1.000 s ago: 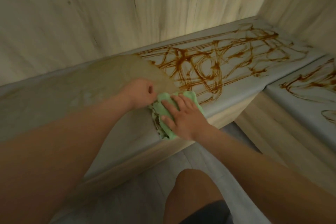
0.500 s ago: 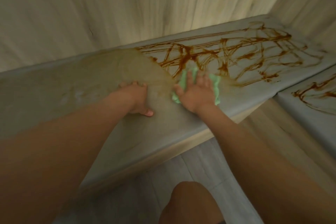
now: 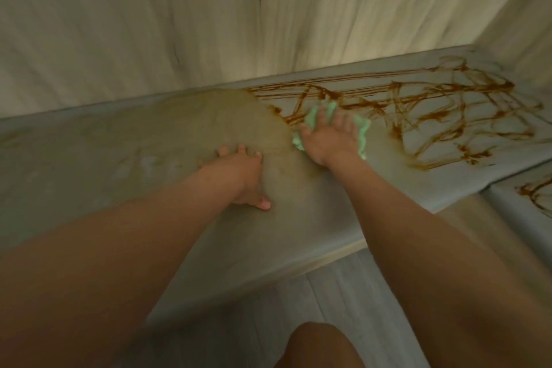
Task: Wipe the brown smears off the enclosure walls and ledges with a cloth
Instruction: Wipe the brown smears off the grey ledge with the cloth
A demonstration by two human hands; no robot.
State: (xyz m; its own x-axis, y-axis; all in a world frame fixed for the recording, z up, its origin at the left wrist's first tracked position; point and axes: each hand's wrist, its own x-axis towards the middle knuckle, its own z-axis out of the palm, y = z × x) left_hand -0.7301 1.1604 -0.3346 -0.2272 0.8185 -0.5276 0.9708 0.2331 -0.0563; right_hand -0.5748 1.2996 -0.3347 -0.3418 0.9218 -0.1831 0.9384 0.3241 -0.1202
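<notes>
Pushes the cloth (image 3: 363, 136) further up the ledge (image 3: 119, 158) than half a second ago, closer to the back wall (image 3: 149, 24), and drives it now into the near edge of the brown smears (image 3: 448, 116); keeps the left hand (image 3: 242, 173) almost in the same place. Presses with the right hand (image 3: 331, 140) flat on the cloth, fingers straight and spread, gripping nothing; probably spreads them so to cover more width in one stroke and to stop the cloth from sliding out. Leans on the left hand, palm down on the already wiped part of the ledge, fingers extended, thumb out to the side, holding nothing; seems to serve as support for the long reach. Shows the cloth as pale green and crumpled, mostly hidden under the palm, with edges peeking out between the fingers and beside the wrist; lies on the ledge, just at the border between the dull, tan-hazed wiped zone and the dark looping lines. Leaves much to do, by judgement: dense scribbles to the right up to the corner, and more on the second ledge (image 3: 522, 203) at the right edge.
</notes>
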